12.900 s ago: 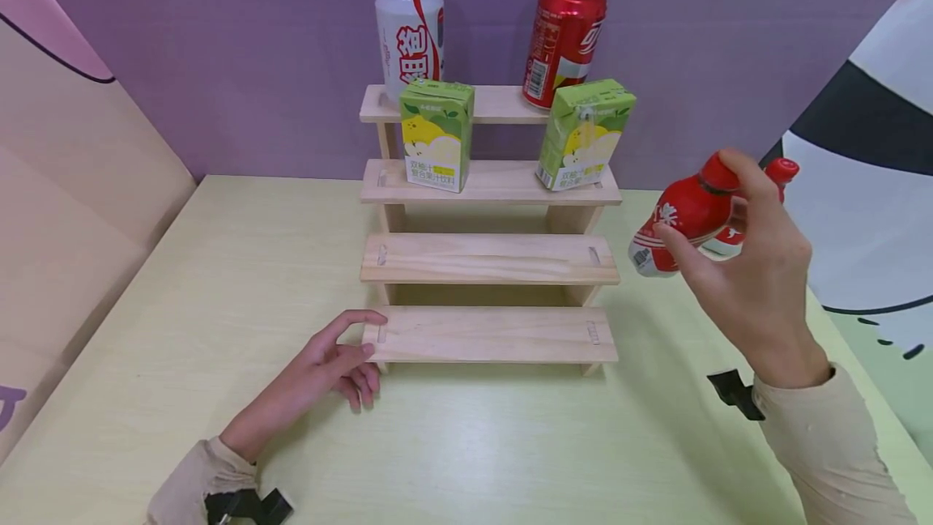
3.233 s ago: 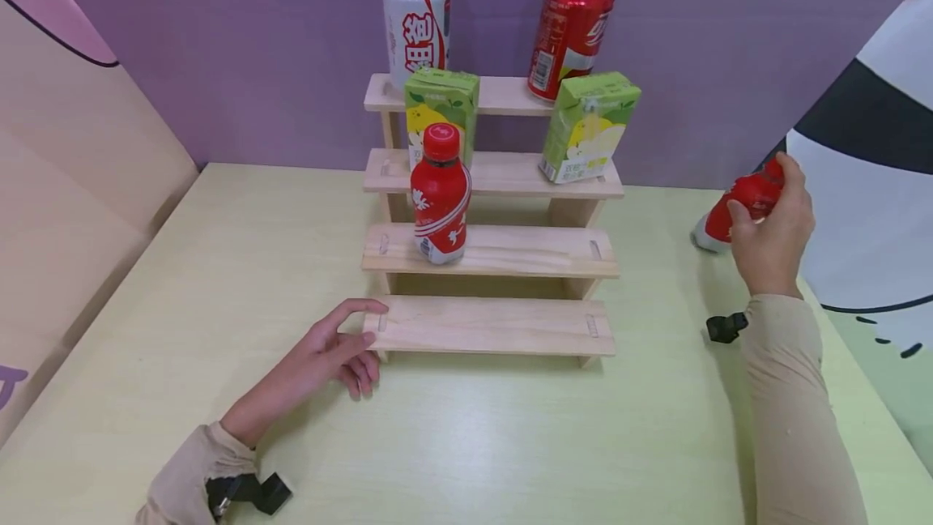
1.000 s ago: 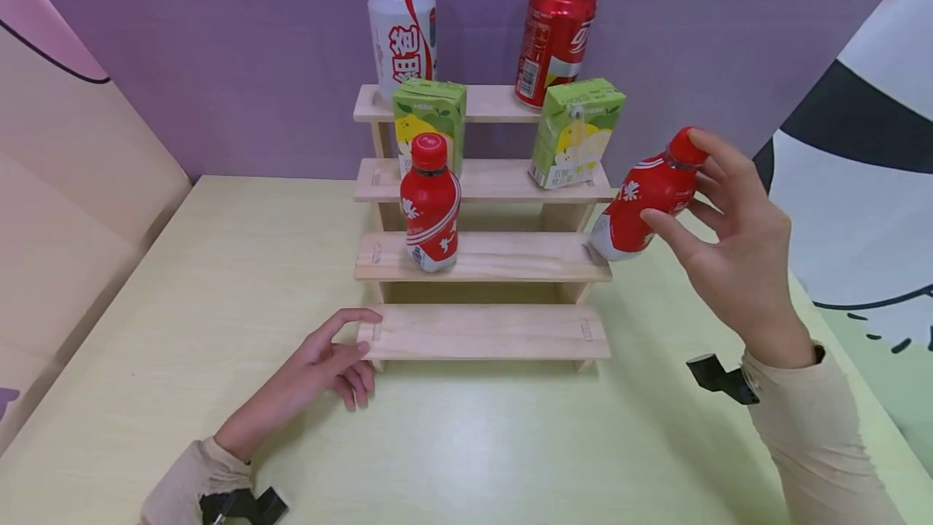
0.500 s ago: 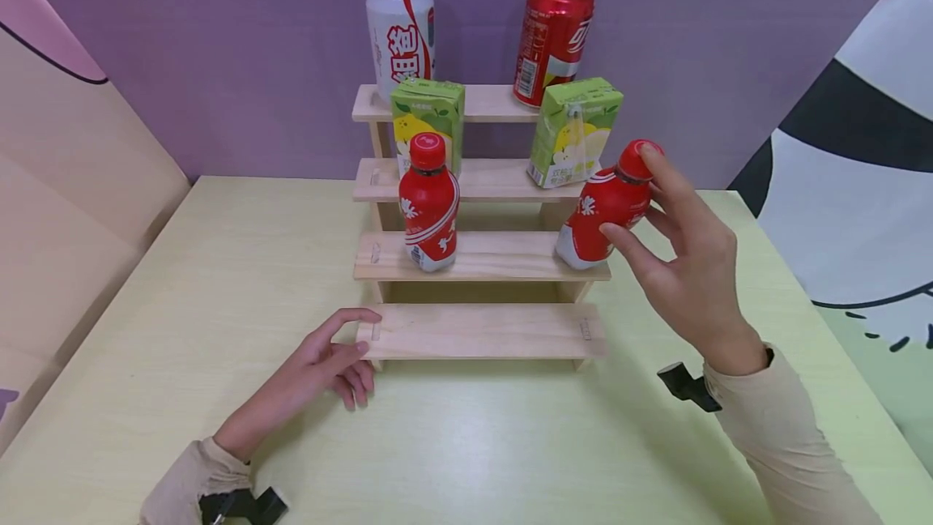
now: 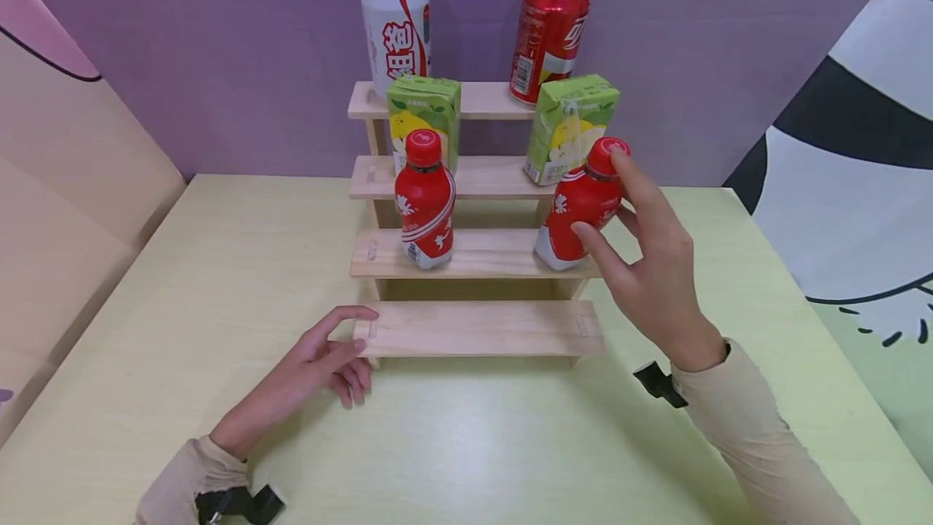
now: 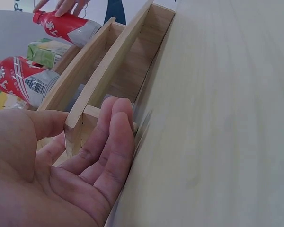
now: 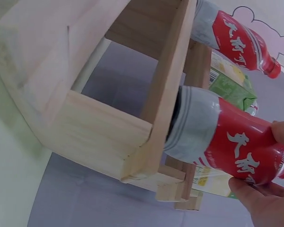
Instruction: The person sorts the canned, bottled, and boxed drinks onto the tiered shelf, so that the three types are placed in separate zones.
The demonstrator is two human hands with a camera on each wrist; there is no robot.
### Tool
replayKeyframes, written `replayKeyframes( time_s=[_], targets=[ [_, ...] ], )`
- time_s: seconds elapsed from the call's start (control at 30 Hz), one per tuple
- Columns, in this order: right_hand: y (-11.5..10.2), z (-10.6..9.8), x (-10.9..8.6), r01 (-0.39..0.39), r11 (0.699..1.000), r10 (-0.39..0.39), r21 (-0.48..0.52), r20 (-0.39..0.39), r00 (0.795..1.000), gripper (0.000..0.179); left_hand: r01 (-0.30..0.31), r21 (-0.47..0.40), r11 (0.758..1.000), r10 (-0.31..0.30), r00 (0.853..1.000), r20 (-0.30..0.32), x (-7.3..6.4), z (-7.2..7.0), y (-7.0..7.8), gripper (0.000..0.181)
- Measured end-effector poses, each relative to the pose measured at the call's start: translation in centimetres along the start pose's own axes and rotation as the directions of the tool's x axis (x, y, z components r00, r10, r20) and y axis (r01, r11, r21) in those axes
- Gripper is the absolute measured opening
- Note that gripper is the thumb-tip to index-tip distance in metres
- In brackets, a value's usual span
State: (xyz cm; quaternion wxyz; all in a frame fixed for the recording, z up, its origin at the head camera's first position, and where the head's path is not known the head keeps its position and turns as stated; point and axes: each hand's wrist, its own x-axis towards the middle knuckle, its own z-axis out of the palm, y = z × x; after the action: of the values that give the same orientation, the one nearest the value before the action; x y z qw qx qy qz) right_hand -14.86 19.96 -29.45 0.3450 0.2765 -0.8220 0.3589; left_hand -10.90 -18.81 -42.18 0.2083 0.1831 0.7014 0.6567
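A wooden stepped rack (image 5: 477, 330) stands on the table. At its lowest step's left end, my left hand (image 5: 321, 359) pinches the board between thumb and index finger, the other fingers loosely bent below. My right hand (image 5: 649, 266) grips a red bottle (image 5: 579, 213) with a white base, thumb on its side and index finger by the cap. This bottle leans to the right, its base at the right end of the second step up. A matching red bottle (image 5: 426, 213) stands upright on that step's left end. The right wrist view shows the held bottle (image 7: 227, 137) with its base close over the board.
Two green juice boxes (image 5: 572, 128) stand on the third step, left and right. On the top step are a white can (image 5: 397, 31) at left and a red can (image 5: 550, 39) at right. A purple backdrop (image 5: 255, 63) rises behind the table (image 5: 270, 241).
After the left bottle was set on the second step, my right hand took the other bottle from the table's right side and carried it left to that step's right end. My left hand stayed put.
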Motion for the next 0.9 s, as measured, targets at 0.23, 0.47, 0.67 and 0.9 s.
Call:
replayKeyframes(
  time_s=[0.23,0.47,0.67,0.9],
  targets=[
    [1.0,1.0,-0.8,-0.007,0.998,0.012,-0.067,0.073,0.997,0.09,0.0,0.001,1.0,0.0,1.0,0.013,0.1,0.0,-0.3,0.04],
    [1.1,0.9,-1.3,-0.008,0.997,0.015,-0.079,0.079,0.997,0.09,-0.003,0.004,1.0,0.003,1.0,0.024,0.3,0.2,-0.3,0.04],
    [1.3,0.8,-1.3,-0.005,0.996,0.011,-0.089,0.071,0.997,0.092,-0.005,0.01,1.0,0.004,1.0,0.02,0.6,0.1,-0.3,0.041],
    [1.5,0.9,-1.2,0.019,0.994,-0.019,-0.105,0.002,1.0,0.085,0.013,0.004,1.0,-0.013,1.0,0.019,0.4,-0.4,-1.0,0.041]
  ],
)
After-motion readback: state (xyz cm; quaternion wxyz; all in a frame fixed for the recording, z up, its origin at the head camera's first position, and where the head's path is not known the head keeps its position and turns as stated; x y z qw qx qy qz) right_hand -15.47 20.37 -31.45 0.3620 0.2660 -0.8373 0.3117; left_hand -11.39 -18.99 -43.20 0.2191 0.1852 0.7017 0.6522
